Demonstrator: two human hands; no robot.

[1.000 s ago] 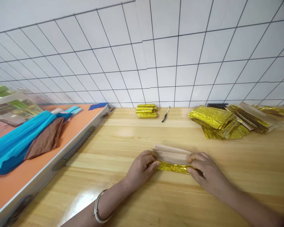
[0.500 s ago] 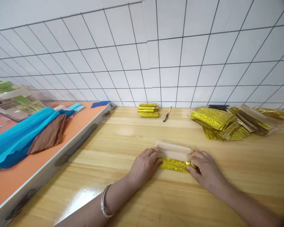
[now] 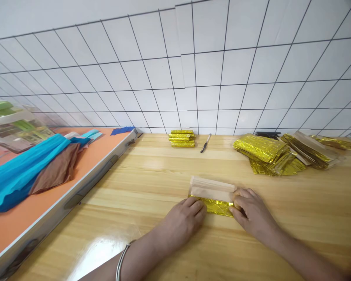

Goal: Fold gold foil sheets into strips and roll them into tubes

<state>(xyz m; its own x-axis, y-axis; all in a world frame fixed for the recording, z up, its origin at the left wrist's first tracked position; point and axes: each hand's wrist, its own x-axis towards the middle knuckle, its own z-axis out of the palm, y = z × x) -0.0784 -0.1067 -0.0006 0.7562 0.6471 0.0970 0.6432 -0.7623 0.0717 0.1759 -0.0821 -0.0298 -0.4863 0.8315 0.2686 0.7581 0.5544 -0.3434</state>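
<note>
Left hand, with a bangle on its wrist, curls over the left end of the folded paper; I can't tell if it pinches. Small gold rolls lie behind the folded paper, by the wall. A pen lies behind it too. The folded paper is flat on the wooden surface, tan at the back and shiny gold in front. Right hand pinches its right end. A gold pile sits behind it, to the right.

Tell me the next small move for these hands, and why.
Probably fold the gold foil strip over the tan paper: that paper lies open beyond it, and the left hand and right hand are near the strip's two ends.
</note>
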